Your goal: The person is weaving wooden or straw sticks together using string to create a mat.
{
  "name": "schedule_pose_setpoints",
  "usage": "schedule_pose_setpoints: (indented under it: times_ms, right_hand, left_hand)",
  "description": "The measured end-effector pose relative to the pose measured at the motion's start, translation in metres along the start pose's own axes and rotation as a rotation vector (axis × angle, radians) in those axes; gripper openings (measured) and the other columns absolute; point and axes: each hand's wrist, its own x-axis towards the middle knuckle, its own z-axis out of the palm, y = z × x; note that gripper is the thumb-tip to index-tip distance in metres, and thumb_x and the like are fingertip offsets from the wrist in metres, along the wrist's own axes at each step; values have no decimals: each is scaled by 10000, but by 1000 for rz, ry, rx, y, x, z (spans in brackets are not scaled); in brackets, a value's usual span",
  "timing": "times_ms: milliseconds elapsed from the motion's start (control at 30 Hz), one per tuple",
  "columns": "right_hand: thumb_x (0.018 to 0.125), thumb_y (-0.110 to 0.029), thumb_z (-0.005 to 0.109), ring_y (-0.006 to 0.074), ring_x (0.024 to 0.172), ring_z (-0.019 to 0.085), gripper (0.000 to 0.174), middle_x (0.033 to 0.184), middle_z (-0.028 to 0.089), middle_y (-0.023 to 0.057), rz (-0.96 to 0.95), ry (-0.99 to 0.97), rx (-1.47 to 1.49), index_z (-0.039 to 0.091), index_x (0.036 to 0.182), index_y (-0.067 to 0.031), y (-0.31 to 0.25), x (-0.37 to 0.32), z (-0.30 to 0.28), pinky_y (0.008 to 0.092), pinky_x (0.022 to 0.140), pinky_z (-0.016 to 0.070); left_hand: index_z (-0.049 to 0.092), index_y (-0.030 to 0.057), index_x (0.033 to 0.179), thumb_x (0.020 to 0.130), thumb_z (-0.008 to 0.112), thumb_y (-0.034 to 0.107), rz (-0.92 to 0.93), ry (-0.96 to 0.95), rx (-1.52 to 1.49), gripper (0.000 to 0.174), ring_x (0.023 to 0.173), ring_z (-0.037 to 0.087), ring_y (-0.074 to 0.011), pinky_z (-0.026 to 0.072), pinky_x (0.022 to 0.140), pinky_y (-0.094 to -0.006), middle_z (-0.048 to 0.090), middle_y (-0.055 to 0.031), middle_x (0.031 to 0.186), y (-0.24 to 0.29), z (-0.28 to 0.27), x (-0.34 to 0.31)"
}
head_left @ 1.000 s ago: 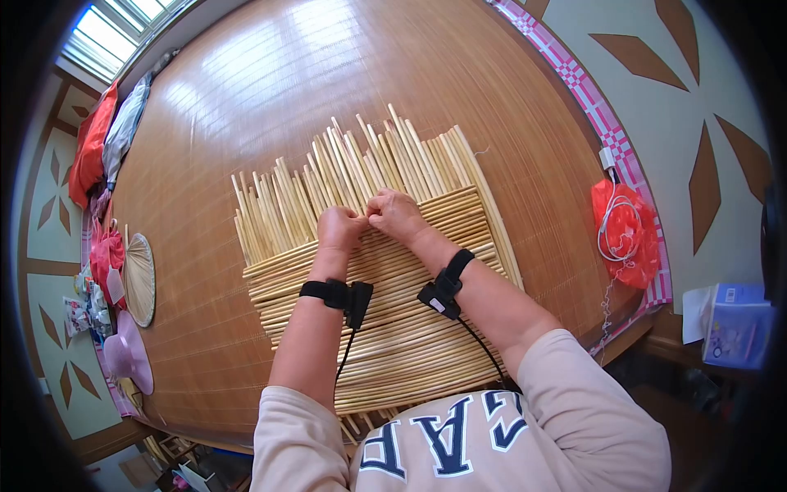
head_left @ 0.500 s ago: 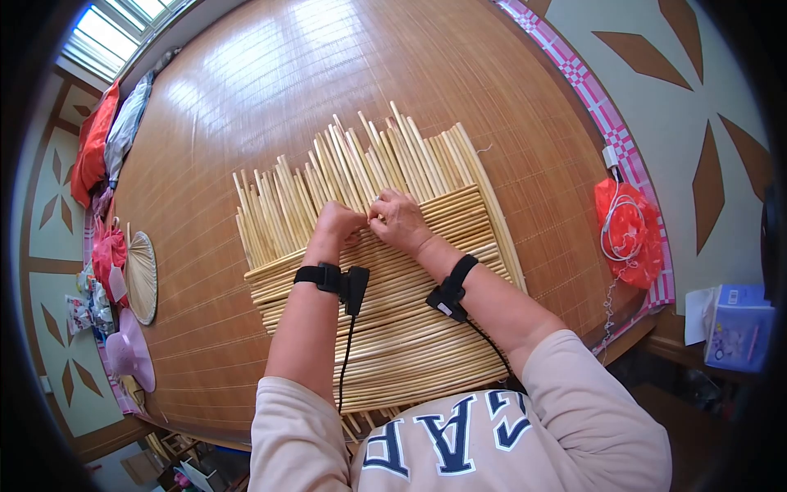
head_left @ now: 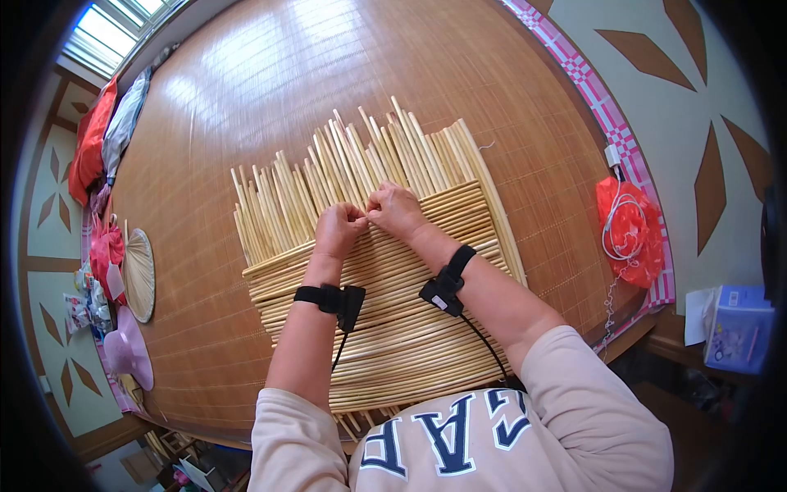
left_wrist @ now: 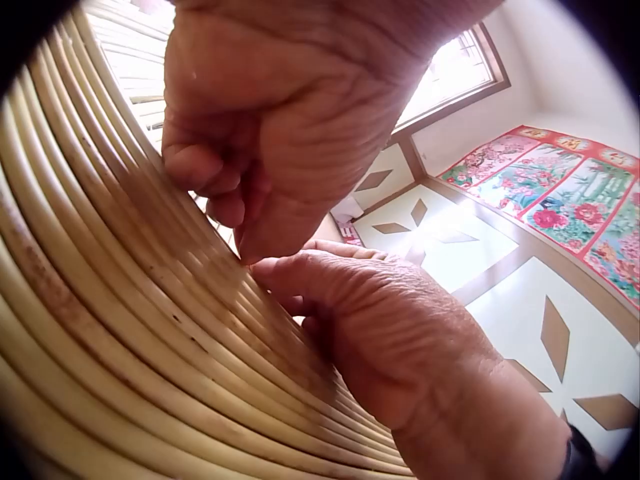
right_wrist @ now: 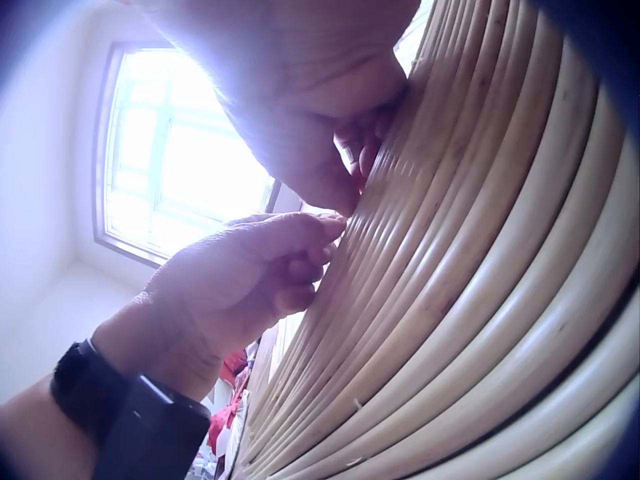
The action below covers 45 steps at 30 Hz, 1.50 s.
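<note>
A mat of pale round sticks [head_left: 418, 303], laid crosswise in rows, lies in front of the person. Both hands meet at its far edge, near the middle. The left hand [head_left: 338, 232] has its fingers curled and thumb and fingertip pinched together. Close against it, the right hand [head_left: 397, 213] pinches in the same way. What the fingertips hold is too small to make out. In the left wrist view the right hand [left_wrist: 400, 340] bends in from below, its thumb tip right at the outermost stick. The left hand [right_wrist: 240, 280] shows beside the sticks in the right wrist view.
Loose sticks [head_left: 352, 160] of uneven length point away beyond the mat. A thin thread end [head_left: 488, 146] curls at their right. A woven fan [head_left: 140, 277] and pink hat [head_left: 129, 348] lie left; a red bag [head_left: 630, 234] with white cable lies right.
Half a second ago the left hand was turned further over and the right hand sat lower. Both have since turned slightly, their fingertips staying together at the mat's edge.
</note>
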Motion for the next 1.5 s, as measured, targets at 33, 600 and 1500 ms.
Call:
schedule_pose_setpoints:
  times_ms: [33,600,1500]
  right_hand:
    - [700,-213,615,239,890,578,99,865,607,67,-5,-23,4,673,684,-134,1,0,1,397,788,417]
    - [720,-222,601,223,904,526,106,851,562,36,-210,58,-87,644,714,-125,7,-12,4,385,762,363]
    - [665,-132,654,227,977,516,79,991,538,73,-354,230,105,614,694,-71,8,-19,-2,364,820,378]
  left_hand:
    - [653,4,738,727,698,154,14,27,14,157,569,563,-93,463,554,-264,621,-62,613,-2,3,-1]
    - [655,34,731,705,714,143,76,326,97,126,606,604,-167,488,579,-285,613,-80,686,1,21,-17]
    - [646,58,761,727,687,208,-62,127,-88,159,695,609,-239,482,643,-345,612,-103,760,-12,19,-9]
